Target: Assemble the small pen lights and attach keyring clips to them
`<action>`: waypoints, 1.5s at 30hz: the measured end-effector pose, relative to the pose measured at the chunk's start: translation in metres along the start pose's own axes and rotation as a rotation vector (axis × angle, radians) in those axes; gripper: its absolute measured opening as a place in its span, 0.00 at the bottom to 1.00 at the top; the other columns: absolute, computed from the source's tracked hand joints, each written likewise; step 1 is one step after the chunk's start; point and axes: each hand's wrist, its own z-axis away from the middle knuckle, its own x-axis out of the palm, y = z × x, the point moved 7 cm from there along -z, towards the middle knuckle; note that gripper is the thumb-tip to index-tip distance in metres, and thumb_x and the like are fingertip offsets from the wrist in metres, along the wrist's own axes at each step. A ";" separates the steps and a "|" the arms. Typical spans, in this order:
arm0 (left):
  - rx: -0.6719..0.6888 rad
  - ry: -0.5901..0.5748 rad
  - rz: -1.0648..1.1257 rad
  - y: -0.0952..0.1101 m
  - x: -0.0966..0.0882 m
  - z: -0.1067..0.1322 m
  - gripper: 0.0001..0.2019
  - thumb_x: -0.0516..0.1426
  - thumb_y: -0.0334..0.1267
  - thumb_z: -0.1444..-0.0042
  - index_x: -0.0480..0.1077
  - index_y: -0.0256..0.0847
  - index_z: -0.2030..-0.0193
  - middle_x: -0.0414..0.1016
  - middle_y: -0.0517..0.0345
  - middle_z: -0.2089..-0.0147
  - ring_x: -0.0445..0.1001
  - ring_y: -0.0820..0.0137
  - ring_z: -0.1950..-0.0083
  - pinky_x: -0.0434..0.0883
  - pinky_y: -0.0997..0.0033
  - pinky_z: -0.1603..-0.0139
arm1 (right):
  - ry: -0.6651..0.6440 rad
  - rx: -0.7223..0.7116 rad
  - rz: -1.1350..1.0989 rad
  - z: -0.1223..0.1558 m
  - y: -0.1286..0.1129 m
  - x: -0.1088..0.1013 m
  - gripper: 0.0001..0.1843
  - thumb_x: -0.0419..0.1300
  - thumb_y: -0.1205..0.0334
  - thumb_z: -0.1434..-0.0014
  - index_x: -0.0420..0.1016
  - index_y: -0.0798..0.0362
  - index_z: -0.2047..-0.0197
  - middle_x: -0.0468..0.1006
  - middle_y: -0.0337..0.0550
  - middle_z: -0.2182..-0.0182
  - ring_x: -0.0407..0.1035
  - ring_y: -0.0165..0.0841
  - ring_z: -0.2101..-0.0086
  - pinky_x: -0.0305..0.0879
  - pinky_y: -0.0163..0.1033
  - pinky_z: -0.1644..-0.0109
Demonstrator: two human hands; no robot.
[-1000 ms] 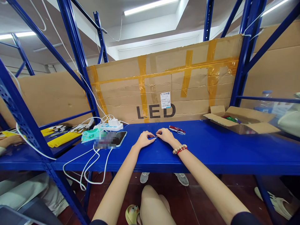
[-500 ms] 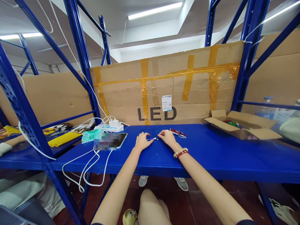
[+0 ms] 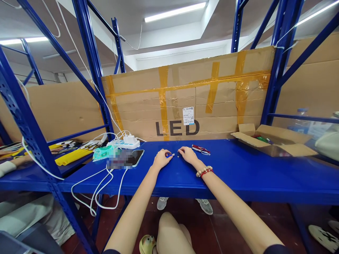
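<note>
My left hand (image 3: 161,159) is closed on a small blue cylinder (image 3: 170,155) with a silver end, which points right, toward my other hand. Just across a narrow gap, my right hand (image 3: 186,154) has its thumb and fingertips pinched together; a tiny dark piece shows at the tips, too small to name. Below those fingertips a tiny speck-like part (image 3: 178,156) appears on the blue table (image 3: 238,173). Beyond my right hand lie slim red metal pieces (image 3: 200,149) with a silver clip, close to the knuckles.
To the left are a phone (image 3: 137,158), a green packet (image 3: 102,153) and a white power strip (image 3: 129,142) with trailing cables. An open cardboard box (image 3: 275,150) stands at the right. Cardboard (image 3: 212,123) walls off the back. A co-worker's hand (image 3: 22,160) is at far left.
The blue cylinder has shifted slightly up and left with my left hand, and less of it sticks out. My right hand's fingertips have drawn a little up, with a dark bit now showing there.
</note>
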 end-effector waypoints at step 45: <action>-0.068 -0.009 -0.184 -0.004 0.002 -0.002 0.08 0.52 0.39 0.47 0.72 0.42 0.66 0.69 0.53 0.60 0.66 0.62 0.53 0.62 0.60 0.52 | -0.107 -0.093 -0.043 0.011 -0.024 -0.006 0.24 0.45 0.52 0.37 0.78 0.52 0.69 0.79 0.41 0.68 0.72 0.31 0.64 0.61 0.31 0.62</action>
